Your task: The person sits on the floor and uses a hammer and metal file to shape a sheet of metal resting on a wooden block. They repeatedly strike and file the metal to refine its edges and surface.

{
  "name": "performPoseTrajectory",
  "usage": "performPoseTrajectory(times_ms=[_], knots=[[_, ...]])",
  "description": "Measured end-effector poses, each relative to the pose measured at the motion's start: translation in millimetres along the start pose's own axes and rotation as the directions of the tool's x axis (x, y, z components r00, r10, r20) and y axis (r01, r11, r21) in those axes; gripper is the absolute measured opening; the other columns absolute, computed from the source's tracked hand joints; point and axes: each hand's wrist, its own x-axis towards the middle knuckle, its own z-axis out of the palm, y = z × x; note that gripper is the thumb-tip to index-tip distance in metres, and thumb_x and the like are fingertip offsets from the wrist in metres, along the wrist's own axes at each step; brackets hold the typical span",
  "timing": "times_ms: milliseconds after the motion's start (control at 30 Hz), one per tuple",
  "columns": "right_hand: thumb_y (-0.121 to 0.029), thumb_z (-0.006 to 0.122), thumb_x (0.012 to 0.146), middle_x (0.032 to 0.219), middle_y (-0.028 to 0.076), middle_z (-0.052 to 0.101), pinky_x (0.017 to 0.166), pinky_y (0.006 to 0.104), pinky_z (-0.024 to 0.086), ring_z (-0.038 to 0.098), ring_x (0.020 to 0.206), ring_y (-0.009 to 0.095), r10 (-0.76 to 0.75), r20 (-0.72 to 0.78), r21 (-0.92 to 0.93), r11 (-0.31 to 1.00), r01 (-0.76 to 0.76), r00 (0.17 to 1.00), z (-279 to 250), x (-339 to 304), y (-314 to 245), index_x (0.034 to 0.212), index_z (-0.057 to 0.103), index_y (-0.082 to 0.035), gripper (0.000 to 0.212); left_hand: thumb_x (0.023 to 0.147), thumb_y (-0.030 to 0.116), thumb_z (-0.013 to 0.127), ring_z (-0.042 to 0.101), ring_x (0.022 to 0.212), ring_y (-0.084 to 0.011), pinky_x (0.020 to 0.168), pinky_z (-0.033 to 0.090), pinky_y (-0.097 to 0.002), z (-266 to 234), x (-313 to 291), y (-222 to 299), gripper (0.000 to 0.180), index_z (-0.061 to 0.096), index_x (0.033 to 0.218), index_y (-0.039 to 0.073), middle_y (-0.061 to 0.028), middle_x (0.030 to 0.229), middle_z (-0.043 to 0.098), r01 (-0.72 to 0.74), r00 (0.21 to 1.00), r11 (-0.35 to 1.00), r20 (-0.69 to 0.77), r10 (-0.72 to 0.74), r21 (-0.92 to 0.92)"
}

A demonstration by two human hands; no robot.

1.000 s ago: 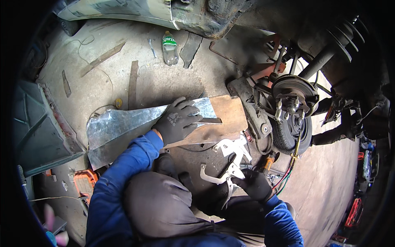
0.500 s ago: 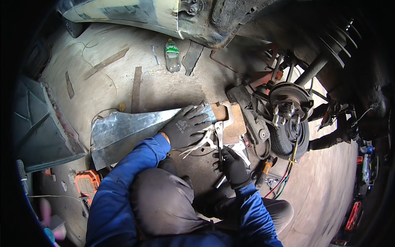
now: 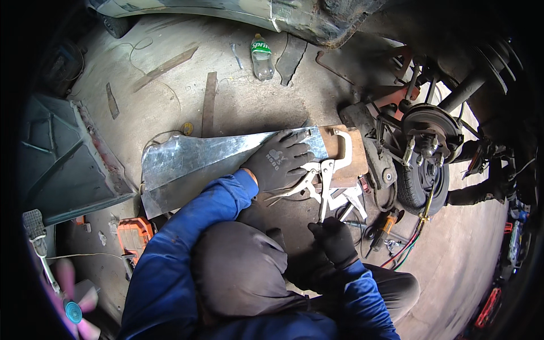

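My left hand [image 3: 277, 161], in a dark grey glove, lies flat with fingers stretched over a shiny, bent piece of sheet metal [image 3: 190, 164]. The right end of the sheet rests on a brown wooden block [image 3: 356, 153]. A locking C-clamp [image 3: 327, 173] sits over the sheet's end and the block, its wide jaw at the far side and its handles spread toward me. My right hand [image 3: 335, 241], in a dark glove, is closed at the near end of the clamp's straight handle. Its fingertips are partly hidden in shadow.
Right of the block are a car's brake hub [image 3: 428, 127], a wheel [image 3: 422, 181] and a yellow angle grinder [image 3: 386, 229]. A green-labelled bottle [image 3: 262, 59] and metal strips [image 3: 209, 105] lie beyond the sheet. At left are a car panel [image 3: 73, 158], an orange case [image 3: 135, 238] and a fan [image 3: 73, 311].
My view has shifted, so the scene sits farther right and higher. My right hand has slid down the clamp's handle to its near end. The left hand stays on the sheet.
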Motion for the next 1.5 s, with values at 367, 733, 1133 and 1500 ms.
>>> performPoseTrajectory(times_ms=[367, 733, 1133, 1500], knots=[[-0.036, 0.080, 0.106, 0.078, 0.004, 0.071, 0.064, 0.0365, 0.053, 0.068, 0.069, 0.018, -0.153, -0.241, -0.077, 0.987, 0.138, 0.958, 15, -6, -1, 0.091, 0.072, -0.002, 0.039, 0.110, 0.047, 0.061, 0.047, 0.156, -0.0330, 0.132, 0.031, -0.0526, 7, -2, -4, 0.047, 0.072, 0.146, 0.020, -0.0079, 0.154, 0.065, -0.016, 0.999, 1.000, -0.029, 0.016, 0.025], [-0.044, 0.071, 0.112, 0.088, 0.011, 0.078, 0.077, 0.0363, 0.059, 0.075, 0.080, 0.023, -0.197, -0.161, -0.092, 0.979, 0.183, 0.967, 10, -7, -5, 0.117, 0.075, 0.004, 0.049, 0.105, 0.049, 0.067, 0.048, 0.154, -0.0318, 0.130, 0.032, -0.0546, 16, -4, -1, 0.050, 0.071, 0.143, 0.018, -0.0065, 0.149, 0.066, 0.039, 0.998, 0.999, -0.052, -0.039, -0.001], [-0.029, 0.075, 0.110, 0.085, 0.008, 0.076, 0.074, 0.0334, 0.057, 0.078, 0.086, 0.021, -0.328, -0.205, -0.400, 0.888, 0.227, 0.922, 13, -9, -11, 0.105, 0.072, 0.001, 0.031, 0.105, 0.049, 0.065, 0.049, 0.151, -0.0297, 0.130, 0.034, -0.0508, 12, -1, 1, 0.049, 0.070, 0.143, 0.017, -0.0042, 0.146, 0.066, 0.035, 0.999, 0.999, -0.011, -0.035, 0.040], [-0.036, 0.069, 0.113, 0.093, 0.011, 0.078, 0.078, 0.0377, 0.059, 0.074, 0.086, 0.023, -0.422, -0.279, -0.557, 0.803, 0.213, 0.862, 11, -7, -4, 0.106, 0.071, 0.001, 0.038, 0.104, 0.050, 0.066, 0.049, 0.151, -0.0305, 0.129, 0.033, -0.0511, 11, -2, 1, 0.050, 0.071, 0.142, 0.016, -0.0056, 0.147, 0.066, 0.046, 0.998, 0.996, -0.055, -0.043, 0.070]])
